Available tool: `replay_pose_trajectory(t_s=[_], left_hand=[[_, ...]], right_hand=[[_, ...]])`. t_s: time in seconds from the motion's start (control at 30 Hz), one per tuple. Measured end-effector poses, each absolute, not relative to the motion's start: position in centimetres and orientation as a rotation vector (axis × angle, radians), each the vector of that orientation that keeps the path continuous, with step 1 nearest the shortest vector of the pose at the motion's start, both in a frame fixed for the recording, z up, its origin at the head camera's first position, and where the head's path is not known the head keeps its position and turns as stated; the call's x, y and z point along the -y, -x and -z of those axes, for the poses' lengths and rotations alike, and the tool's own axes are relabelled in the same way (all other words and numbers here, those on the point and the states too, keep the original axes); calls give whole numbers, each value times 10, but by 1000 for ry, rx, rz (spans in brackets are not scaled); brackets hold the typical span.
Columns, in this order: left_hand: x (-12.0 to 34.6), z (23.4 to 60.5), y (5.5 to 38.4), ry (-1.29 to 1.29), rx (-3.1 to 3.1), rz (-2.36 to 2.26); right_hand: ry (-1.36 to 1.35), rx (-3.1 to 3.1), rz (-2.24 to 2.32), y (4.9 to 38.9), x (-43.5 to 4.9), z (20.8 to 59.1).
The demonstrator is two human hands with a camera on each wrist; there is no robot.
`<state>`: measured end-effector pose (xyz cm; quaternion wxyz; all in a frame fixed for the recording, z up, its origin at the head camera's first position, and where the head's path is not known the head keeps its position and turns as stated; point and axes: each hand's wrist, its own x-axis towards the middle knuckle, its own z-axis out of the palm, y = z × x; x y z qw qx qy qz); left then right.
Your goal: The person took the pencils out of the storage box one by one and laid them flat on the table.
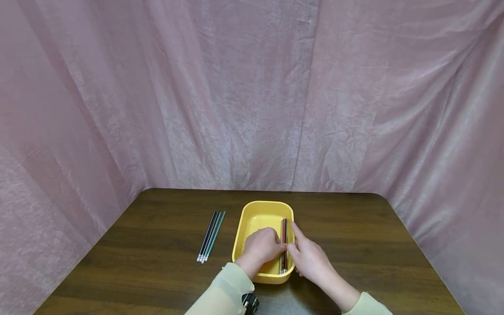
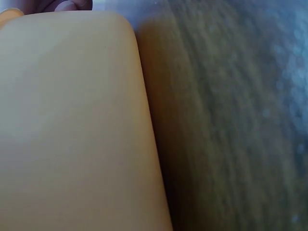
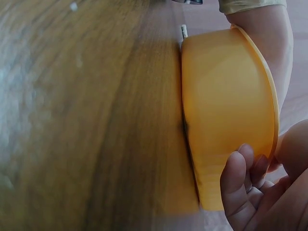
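Note:
Inside the yellow tray (image 1: 243, 225), several dark, red and light pencils (image 1: 283, 227) lie lengthwise along the right wall. My left hand (image 1: 263, 245) reaches over the near left rim with its fingers bent, gripping the pencils about midway; its fingertips are partly hidden. At the right rim, my right hand (image 1: 313, 260) holds the tray, thumb over the edge beside the left hand. Its other fingers (image 3: 235, 178) bend against the outer wall in the right wrist view. The left wrist view is mostly filled by the tray's outer wall (image 2: 72, 120).
Left of the tray, several dark and green pencils (image 1: 212, 234) lie side by side on the brown wooden table (image 1: 157, 262), their white eraser ends toward me. A pink curtain (image 1: 252, 96) hangs behind the table and along its sides.

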<state>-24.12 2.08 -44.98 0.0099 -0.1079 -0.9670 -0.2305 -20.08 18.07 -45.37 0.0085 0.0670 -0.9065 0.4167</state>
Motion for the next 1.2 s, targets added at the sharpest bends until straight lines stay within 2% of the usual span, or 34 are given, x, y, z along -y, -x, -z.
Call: replay_pose_trajectory(t_s=[1.2], left_hand=[[-20, 451, 244, 343, 3061, 763]], right_hand=[[-206, 2844, -1281, 200, -181, 453]])
